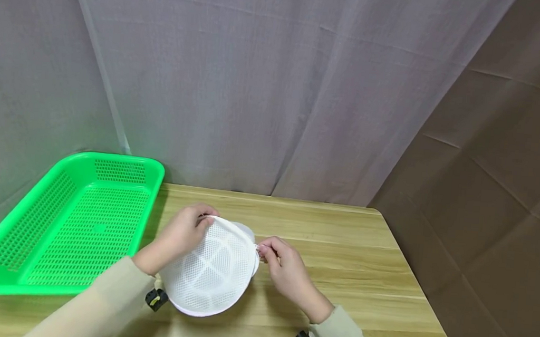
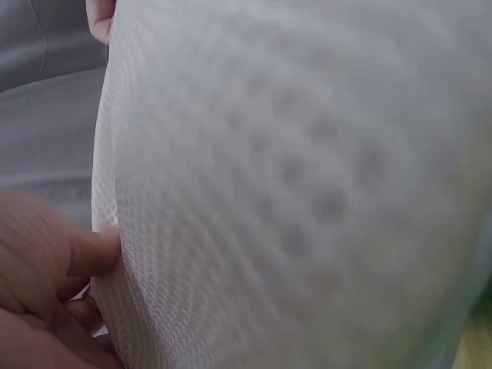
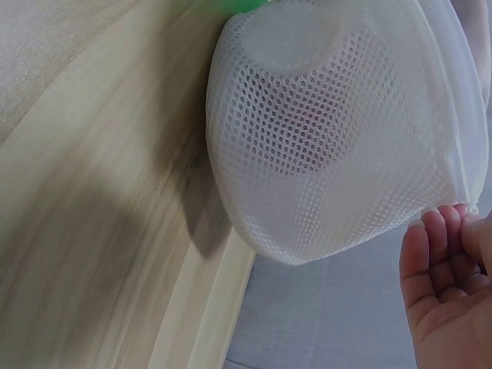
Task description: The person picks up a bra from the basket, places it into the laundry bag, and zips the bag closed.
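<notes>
Mesh bag (image 1: 209, 269), held between your two hands above the table (image 1: 353, 259).
Seen from your head, your left hand (image 1: 186, 230) pinches its edge at the bag's 12 o'clock, and your right hand (image 1: 286, 270) pinches it near 2 o'clock. From your right fingertips the bag lies toward 8 o'clock. Its face looks roundish, with no clear long axis; both hands touch it, so neither is nearer.
</notes>
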A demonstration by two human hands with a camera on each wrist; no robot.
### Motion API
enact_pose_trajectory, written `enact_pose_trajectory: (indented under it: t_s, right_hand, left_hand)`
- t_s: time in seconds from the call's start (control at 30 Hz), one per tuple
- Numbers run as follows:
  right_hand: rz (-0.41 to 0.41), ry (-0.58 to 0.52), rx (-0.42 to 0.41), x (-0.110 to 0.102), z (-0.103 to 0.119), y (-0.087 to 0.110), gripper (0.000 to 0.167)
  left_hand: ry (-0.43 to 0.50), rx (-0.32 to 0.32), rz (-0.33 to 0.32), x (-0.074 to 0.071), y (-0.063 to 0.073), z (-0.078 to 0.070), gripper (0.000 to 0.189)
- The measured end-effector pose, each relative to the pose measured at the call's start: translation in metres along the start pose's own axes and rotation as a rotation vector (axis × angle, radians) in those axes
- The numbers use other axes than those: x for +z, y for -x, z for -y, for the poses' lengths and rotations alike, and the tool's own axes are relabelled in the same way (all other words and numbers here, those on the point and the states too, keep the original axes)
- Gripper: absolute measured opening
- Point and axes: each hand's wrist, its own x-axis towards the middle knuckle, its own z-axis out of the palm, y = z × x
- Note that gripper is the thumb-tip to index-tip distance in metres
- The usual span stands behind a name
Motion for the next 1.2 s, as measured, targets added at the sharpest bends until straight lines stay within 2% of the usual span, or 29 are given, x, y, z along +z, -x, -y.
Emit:
enact_pose_trajectory:
  t_s: [0.17, 0.37, 0.6, 0.77, 0.9, 1.2]
  right_hand:
    - [-0.006, -0.013, 0.016, 0.0, 0.001, 0.0, 0.011]
    - [-0.012, -0.007, 0.016, 0.002, 0.0, 0.0, 0.009]
    - [-0.01, -0.016, 0.0, 0.003, 0.004, -0.001, 0.009]
    - [-0.011, -0.026, -0.005, 0.005, 0.006, -0.002, 0.008]
    - [-0.001, -0.04, 0.0, 0.006, 0.007, -0.001, 0.008]
    - [0.031, -0.021, 0.007, 0.007, 0.007, 0.0, 0.009]
  left_hand:
    - [-0.013, -0.022, -0.004, -0.001, 0.0, 0.001, 0.011]
    - [-0.005, 0.012, 0.029, 0.001, 0.001, -0.004, 0.017]
    - [-0.049, 0.128, 0.085, 0.009, 0.004, -0.02, 0.022]
    - [-0.098, 0.198, 0.093, 0.013, 0.007, -0.028, 0.02]
    - [-0.139, 0.23, 0.08, 0.016, 0.007, -0.027, 0.018]
    - [-0.135, 0.225, 0.061, 0.017, 0.007, -0.02, 0.008]
